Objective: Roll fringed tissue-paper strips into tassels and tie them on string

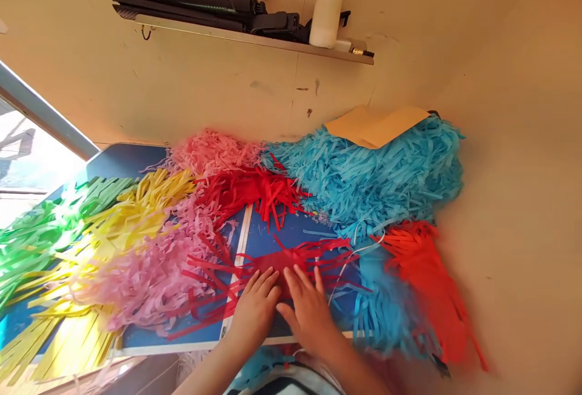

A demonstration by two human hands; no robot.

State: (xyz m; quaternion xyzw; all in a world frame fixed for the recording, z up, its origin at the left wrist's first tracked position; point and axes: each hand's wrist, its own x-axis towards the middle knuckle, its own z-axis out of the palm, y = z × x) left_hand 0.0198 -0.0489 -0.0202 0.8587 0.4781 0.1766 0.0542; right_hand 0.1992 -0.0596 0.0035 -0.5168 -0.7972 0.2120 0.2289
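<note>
A sheet of dark red tissue paper (270, 261), cut into fringe strips at both ends, lies spread on the blue table (170, 341). My left hand (256, 307) rests on the sheet's near part, fingers stretched out. Beside it, my right hand (310, 310) presses on the same paper with its fingers spread and the thumb toward the left hand. Neither hand grips anything. A thin white string (339, 276) runs along the right of the sheet. Just behind lies a bunch of brighter red fringe (254, 192).
Pink (159, 267), yellow (131, 222) and green fringe (59, 219) cover the left side. A large light blue fringe heap (377, 176) with an orange paper piece (375, 125) stands against the wall. Orange-red fringe (436, 292) hangs at right. A wall shelf (254, 37) holds a white bottle (327, 10).
</note>
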